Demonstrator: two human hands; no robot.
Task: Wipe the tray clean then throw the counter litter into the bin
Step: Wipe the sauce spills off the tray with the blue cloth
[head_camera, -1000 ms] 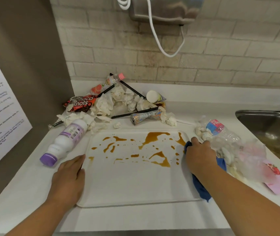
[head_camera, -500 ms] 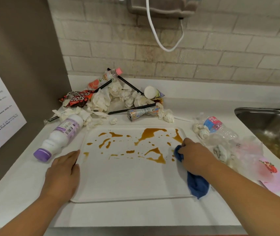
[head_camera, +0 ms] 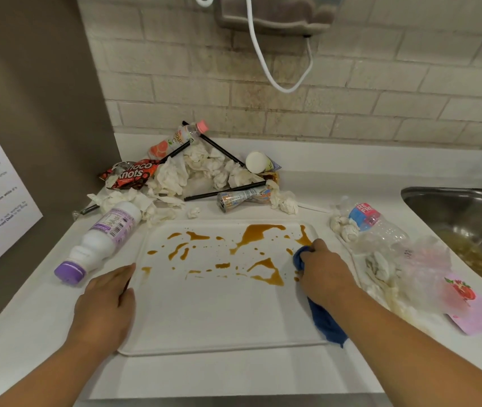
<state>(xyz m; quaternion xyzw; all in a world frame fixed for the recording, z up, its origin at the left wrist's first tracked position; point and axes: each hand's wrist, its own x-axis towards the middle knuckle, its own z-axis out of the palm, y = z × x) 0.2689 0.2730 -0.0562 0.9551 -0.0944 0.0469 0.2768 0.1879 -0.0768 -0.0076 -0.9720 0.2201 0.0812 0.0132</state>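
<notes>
— Blue cloth [head_camera: 326, 321]: who has it?
— Right hand [head_camera: 324, 268]. Grip closed round the bunched front end, fingers curled over it. The rest trails back under the wrist and off the near right corner of the tray [head_camera: 219, 318].
— Tray position?
— White, flat on the desk [head_camera: 233, 374], straight in front of the person. The right hand sits on its right side, towards the far corner.
— Dirty?
— Yes. Brown spill [head_camera: 263, 233], blotches and drips across the far half. The near half looks bare. The cloth's front end is just beside the blotch at the far right corner.
— Left hand?
— Left hand [head_camera: 104, 301] lies palm down, fingers straight, on the tray's left edge and the desk next to it. Grip flat, holding nothing.
— Litter?
— A heap at the back left by the wall: crumpled tissues [head_camera: 172, 177], a snack wrapper [head_camera: 134, 174], black straws [head_camera: 222, 149], a juice bottle [head_camera: 175, 142] with a pink cap, a crushed can [head_camera: 242, 198]. A white bottle [head_camera: 101, 239] with a purple cap lies on its side just left of the tray. To the right of the tray are a clear water bottle [head_camera: 380, 227], more tissue wads, a thin plastic bag [head_camera: 424, 265] and a pink card [head_camera: 477, 315].
— Anything else?
— A steel sink [head_camera: 453, 207] at far right with murky water, and a white cable [head_camera: 263, 63] looped on the brick wall.
</notes>
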